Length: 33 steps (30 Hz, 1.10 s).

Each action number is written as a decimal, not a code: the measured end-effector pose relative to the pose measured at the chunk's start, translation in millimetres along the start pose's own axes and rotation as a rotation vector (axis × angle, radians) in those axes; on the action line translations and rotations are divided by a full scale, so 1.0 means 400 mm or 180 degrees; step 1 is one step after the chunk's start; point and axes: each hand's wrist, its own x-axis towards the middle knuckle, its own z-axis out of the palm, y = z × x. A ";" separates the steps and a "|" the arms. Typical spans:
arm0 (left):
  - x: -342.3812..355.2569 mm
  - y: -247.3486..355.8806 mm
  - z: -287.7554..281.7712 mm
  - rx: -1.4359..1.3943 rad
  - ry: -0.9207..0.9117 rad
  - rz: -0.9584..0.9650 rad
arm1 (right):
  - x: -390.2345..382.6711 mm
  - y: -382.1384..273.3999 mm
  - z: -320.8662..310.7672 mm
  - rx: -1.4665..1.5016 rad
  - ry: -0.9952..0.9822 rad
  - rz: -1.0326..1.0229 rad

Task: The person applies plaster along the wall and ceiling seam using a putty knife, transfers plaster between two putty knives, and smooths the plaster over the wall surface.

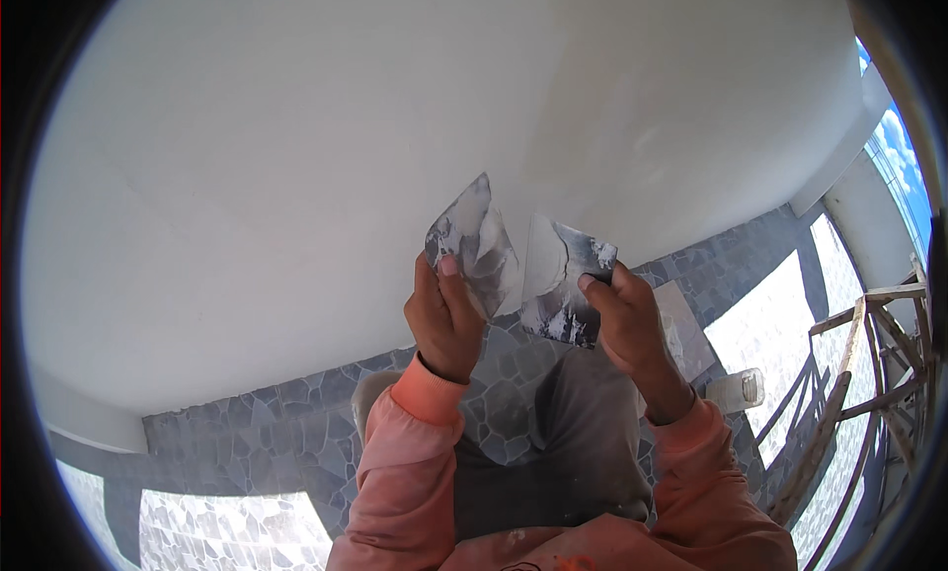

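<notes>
My left hand (pixel 446 319) is closed on a grey putty scraper (pixel 484 245), a flat plate smeared with white paste, its thumb lying on the face. Opposite it, my right hand (pixel 628 319) pinches a second, darker putty scraper (pixel 553 275) by its right edge, thumb on top. White paste covers much of this plate, thickest along its left part and lower edge. Both scrapers are raised in front of the wall, tilted, with a narrow gap between them. The fingers behind each plate are hidden.
A large white wall (pixel 296 176) rises ahead, with a darker greyish area at right. Stone-patterned floor (pixel 504 373) lies below. At right are a flat pale board (pixel 681 324), a whitish container (pixel 736 390) on its side and a rough wooden trestle (pixel 849 373). My bent legs are below my hands.
</notes>
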 end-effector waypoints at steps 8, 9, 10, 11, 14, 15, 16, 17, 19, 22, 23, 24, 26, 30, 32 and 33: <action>-0.031 -0.008 0.024 0.0589 -0.0793 0.0540 | 0.005 0.080 0.102 0.0265 0.0704 -0.0457; -0.031 -0.015 0.029 0.0647 -0.0847 0.0702 | 0.010 0.088 0.098 0.0259 0.0703 -0.0495; -0.030 -0.021 0.026 0.0734 -0.0885 0.0861 | 0.015 0.092 0.103 0.0269 0.0673 -0.0529; -0.030 -0.024 0.020 0.0752 -0.0876 0.0865 | 0.019 0.091 0.105 0.0282 0.0656 -0.0531; -0.034 -0.025 0.015 0.0779 -0.1085 0.0820 | 0.034 0.092 0.094 0.0353 0.0640 -0.0343; -0.034 -0.021 0.014 0.0865 -0.1180 0.0838 | 0.043 0.099 0.088 0.0520 0.0656 -0.0224; -0.036 -0.017 0.007 0.0970 -0.1270 0.0854 | 0.049 0.098 0.089 0.0698 0.0657 -0.0099; -0.036 -0.015 0.001 0.0980 -0.1275 0.0860 | 0.054 0.093 0.087 0.0711 0.0656 -0.0100; -0.037 -0.013 -0.008 0.1074 -0.1308 0.1054 | 0.066 0.076 0.082 0.1246 0.0672 0.0191; -0.042 -0.025 -0.011 0.1059 -0.1443 0.0947 | 0.081 0.058 0.080 0.1631 0.0649 0.0305; -0.042 -0.026 -0.011 0.1048 -0.1452 0.0959 | 0.089 0.059 0.073 0.1634 0.0664 0.0294; -0.042 -0.026 -0.011 0.1071 -0.1552 0.0855 | 0.097 0.063 0.062 0.1713 0.0668 0.0380; -0.045 -0.025 -0.013 0.1102 -0.1654 0.0759 | 0.110 0.063 0.043 0.1802 0.0669 0.0461; -0.055 -0.021 -0.014 0.1257 -0.1699 0.0789 | 0.157 0.077 -0.018 0.2170 0.0617 0.0748; -0.054 -0.021 -0.014 0.1207 -0.1692 0.0751 | 0.175 0.066 -0.048 0.2374 0.0626 0.0851; -0.051 -0.020 -0.014 0.1333 -0.1766 0.0250 | 0.179 0.060 -0.067 0.2600 0.0519 0.0681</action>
